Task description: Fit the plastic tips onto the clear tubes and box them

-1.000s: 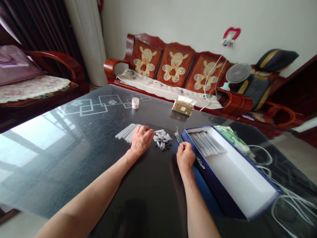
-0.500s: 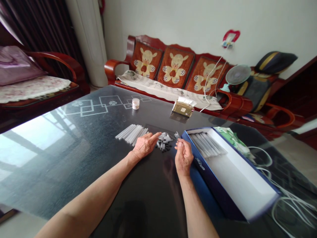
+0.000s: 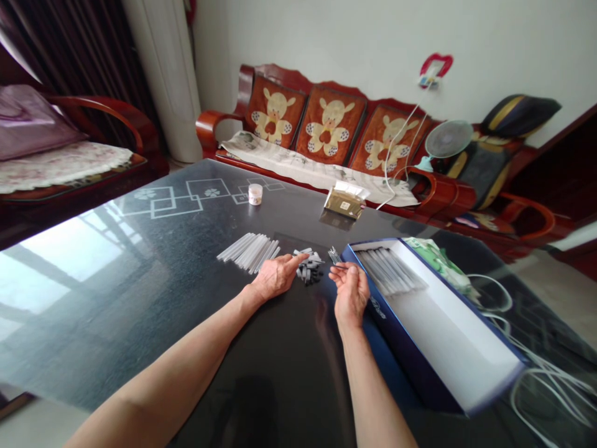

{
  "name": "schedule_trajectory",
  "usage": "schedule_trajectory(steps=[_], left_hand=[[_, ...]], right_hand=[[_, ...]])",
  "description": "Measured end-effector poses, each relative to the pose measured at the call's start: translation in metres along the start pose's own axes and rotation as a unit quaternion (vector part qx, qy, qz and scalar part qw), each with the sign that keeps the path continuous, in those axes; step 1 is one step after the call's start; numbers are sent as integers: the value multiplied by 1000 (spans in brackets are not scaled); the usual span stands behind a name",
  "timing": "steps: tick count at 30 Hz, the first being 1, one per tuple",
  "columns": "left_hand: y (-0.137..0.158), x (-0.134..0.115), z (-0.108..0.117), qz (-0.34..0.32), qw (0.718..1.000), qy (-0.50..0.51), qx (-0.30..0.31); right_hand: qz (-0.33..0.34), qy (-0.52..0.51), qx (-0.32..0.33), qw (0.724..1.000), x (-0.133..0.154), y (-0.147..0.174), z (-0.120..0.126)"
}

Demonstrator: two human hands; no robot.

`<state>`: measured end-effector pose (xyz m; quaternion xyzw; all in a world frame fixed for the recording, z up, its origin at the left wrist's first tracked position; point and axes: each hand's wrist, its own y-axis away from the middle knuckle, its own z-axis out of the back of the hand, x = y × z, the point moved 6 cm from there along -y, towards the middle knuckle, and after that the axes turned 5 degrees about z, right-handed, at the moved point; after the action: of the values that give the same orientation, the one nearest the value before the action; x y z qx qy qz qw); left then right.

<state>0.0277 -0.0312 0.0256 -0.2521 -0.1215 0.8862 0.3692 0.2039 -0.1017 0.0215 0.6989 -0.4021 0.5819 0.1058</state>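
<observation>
My left hand [image 3: 276, 277] is over the near left side of a pile of small white and black pen caps [image 3: 310, 267], its index finger stretched out across them. Its thumb and underside are hidden. To its left lie several translucent white tubes [image 3: 249, 252], like pen barrels, in a loose row. My right hand [image 3: 351, 295], palm turned up, pinches a thin dark stick that looks like a pen refill [image 3: 341, 267]. Just beyond those fingertips is a small bunch of silver-tipped refills [image 3: 333, 253], whose lower ends the fingers hide.
A long blue box [image 3: 448, 317] with white lining stands right of my right hand, clear pens [image 3: 389, 272] laid in its far end. Behind it are a green-and-white packet [image 3: 436, 258] and white cables [image 3: 550, 379]. Farther off stand a small cup [image 3: 255, 195] and a gold tissue pack [image 3: 344, 203].
My right hand has drawn slightly back and right from the silver-tipped bunch, and its fingers have turned up, showing the thin dark stick. My left hand has shifted slightly right over the caps.
</observation>
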Motion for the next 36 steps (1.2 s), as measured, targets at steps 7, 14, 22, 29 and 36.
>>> schedule_trajectory(steps=[7, 14, 22, 29, 36], left_hand=[[1, -5, 0, -26, 999, 23, 22], [1, -15, 1, -39, 997, 57, 28], [1, -6, -4, 48, 998, 27, -30], [1, -16, -1, -53, 993, 90, -47], [2, -18, -3, -71, 993, 82, -52]], right_hand=[[-27, 3, 32, 999, -5, 0, -1], [-96, -21, 56, 994, -14, 3, -7], [-134, -42, 55, 989, -21, 13, -16], [-23, 153, 48, 987, -14, 9, -9], [213, 294, 174, 916, 10, 20, -31]])
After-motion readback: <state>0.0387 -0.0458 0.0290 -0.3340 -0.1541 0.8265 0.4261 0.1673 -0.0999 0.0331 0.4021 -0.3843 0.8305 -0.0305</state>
